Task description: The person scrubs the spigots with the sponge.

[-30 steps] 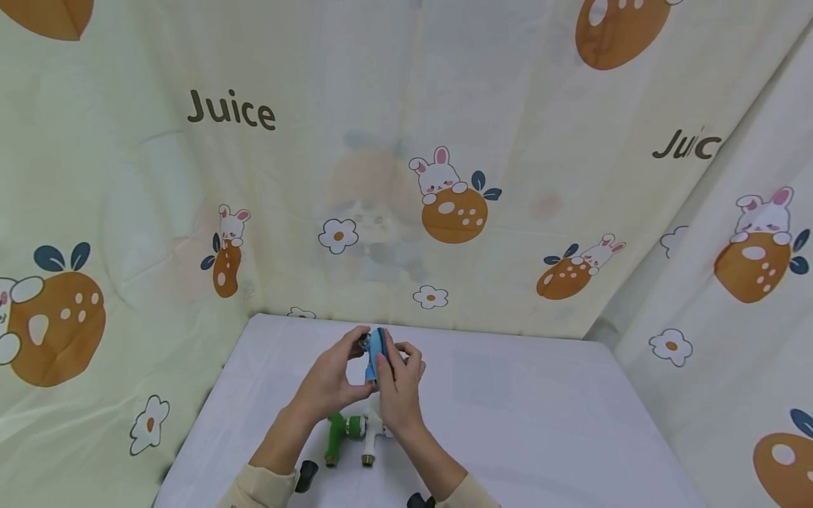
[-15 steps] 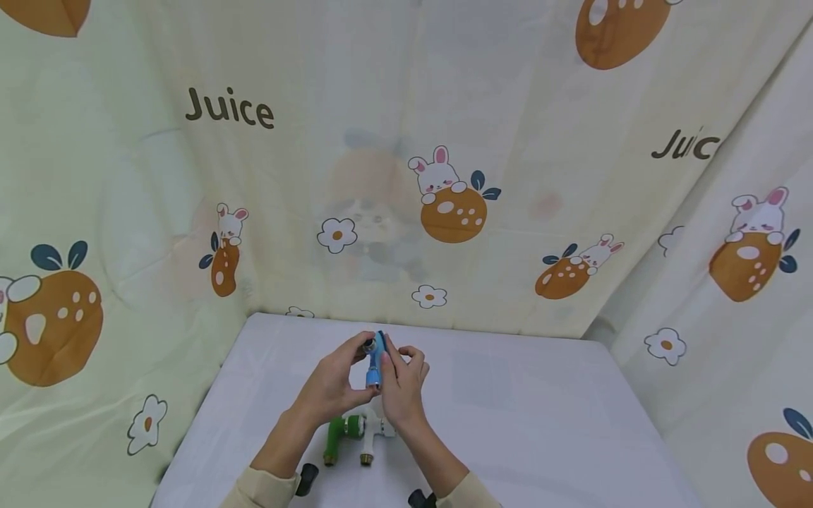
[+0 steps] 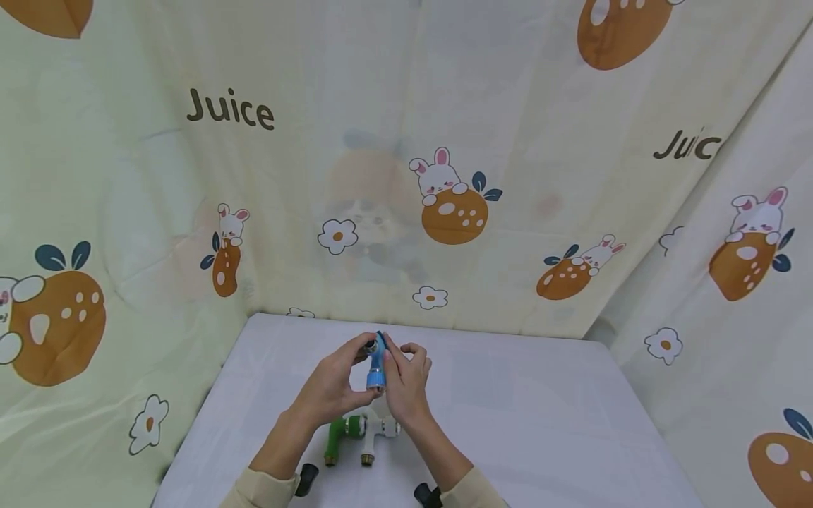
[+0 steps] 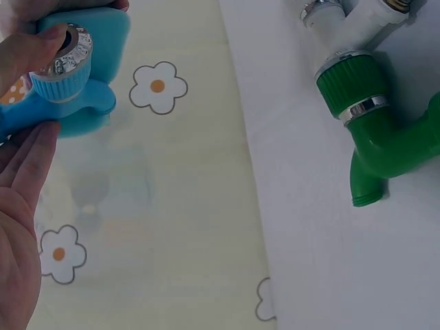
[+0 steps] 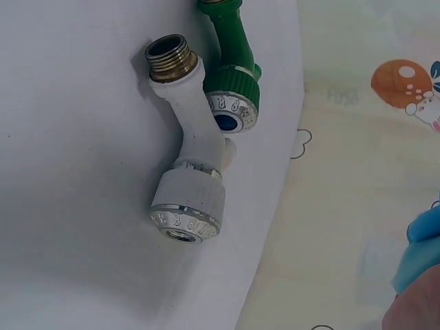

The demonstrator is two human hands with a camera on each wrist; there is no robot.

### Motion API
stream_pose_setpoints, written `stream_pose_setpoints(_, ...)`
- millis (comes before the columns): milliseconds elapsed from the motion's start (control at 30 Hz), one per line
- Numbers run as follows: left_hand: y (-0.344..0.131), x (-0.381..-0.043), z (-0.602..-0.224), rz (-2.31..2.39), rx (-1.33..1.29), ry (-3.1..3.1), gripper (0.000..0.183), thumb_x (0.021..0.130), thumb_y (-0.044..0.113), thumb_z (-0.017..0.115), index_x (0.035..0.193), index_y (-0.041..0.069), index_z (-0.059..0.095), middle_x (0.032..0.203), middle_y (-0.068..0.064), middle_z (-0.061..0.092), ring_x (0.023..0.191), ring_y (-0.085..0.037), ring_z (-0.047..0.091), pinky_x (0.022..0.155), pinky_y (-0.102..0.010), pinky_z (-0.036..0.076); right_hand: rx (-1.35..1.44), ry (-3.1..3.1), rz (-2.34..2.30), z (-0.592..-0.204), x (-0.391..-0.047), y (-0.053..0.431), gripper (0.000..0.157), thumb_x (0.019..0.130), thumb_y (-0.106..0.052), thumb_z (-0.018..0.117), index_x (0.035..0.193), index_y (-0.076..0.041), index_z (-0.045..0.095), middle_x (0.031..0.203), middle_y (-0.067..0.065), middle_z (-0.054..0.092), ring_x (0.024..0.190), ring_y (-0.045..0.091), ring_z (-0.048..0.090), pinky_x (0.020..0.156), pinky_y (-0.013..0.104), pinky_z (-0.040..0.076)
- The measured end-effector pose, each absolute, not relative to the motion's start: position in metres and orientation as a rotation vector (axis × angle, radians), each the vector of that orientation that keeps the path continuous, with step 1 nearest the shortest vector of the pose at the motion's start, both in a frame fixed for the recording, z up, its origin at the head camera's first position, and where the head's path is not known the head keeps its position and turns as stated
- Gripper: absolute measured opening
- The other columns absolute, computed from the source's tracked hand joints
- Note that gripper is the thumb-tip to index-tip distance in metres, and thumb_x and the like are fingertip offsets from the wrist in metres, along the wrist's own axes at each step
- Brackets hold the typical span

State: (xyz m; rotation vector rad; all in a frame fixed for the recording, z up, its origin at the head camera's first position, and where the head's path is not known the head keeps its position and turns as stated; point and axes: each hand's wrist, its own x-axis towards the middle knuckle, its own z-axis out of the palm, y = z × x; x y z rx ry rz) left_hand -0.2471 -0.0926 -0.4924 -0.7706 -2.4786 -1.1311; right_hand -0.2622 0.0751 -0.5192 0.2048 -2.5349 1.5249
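My left hand pinches a blue tap above the table, thumb at one end and fingers at the other. In the left wrist view the tap shows a ribbed blue collar with a silver ring, a digit on the ring. Behind it lies a flat, rounded light-blue block, perhaps a sponge. My right hand holds this block against the tap's right side, its fingers partly hidden. Only a blue edge of what the hands hold enters the right wrist view.
On the white table, below my hands, lie a green tap and a white tap, side by side. Both have threaded brass ends. Black objects show by the wrists. A printed curtain hangs behind the table.
The blue tap has turned so its ribbed collar faces the head camera more. My right hand has shifted slightly right and down; my left hand has barely moved. The green and white taps stay put.
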Motion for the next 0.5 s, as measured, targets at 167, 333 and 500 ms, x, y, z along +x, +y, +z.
stream_pose_setpoints(167, -0.091, -0.245, -0.487, -1.140, -0.791, -2.458, 0.097, 0.074, 0.012, 0.095, 0.154, 0.013, 0.041, 0.147, -0.009, 0.060, 0.129, -0.024, 0.066, 0.102, -0.032, 0.055, 0.152, -2.539, 1.537, -0.526, -0.270, 0.080, 0.045, 0.112, -0.041, 0.042, 0.155, -0.031, 0.050, 0.135, 0.014, 0.038, 0.116, 0.028, 0.031, 0.081, 0.035, 0.034)
stream_pose_setpoints(333, -0.089, -0.244, -0.480, -1.178, -0.849, -2.426, 0.100, 0.073, 0.012, 0.095, 0.156, 0.019, 0.039, 0.146, -0.011, 0.060, 0.129, -0.025, 0.065, 0.103, -0.032, 0.055, 0.055, -2.522, 1.691, -0.535, -0.274, 0.085, 0.046, 0.112, -0.044, 0.039, 0.156, -0.032, 0.049, 0.135, 0.012, 0.037, 0.122, 0.029, 0.029, 0.083, 0.035, 0.036)
stream_pose_setpoints(500, -0.087, -0.241, -0.473, -1.294, -0.844, -2.384, 0.102, 0.071, 0.007, 0.096, 0.154, 0.018, 0.038, 0.141, -0.011, 0.062, 0.127, -0.026, 0.067, 0.103, -0.037, 0.055, -0.041, -2.515, 1.732, -0.540, -0.278, 0.081, 0.050, 0.111, -0.046, 0.039, 0.151, -0.020, 0.056, 0.136, 0.013, 0.039, 0.123, 0.030, 0.031, 0.084, 0.036, 0.039)
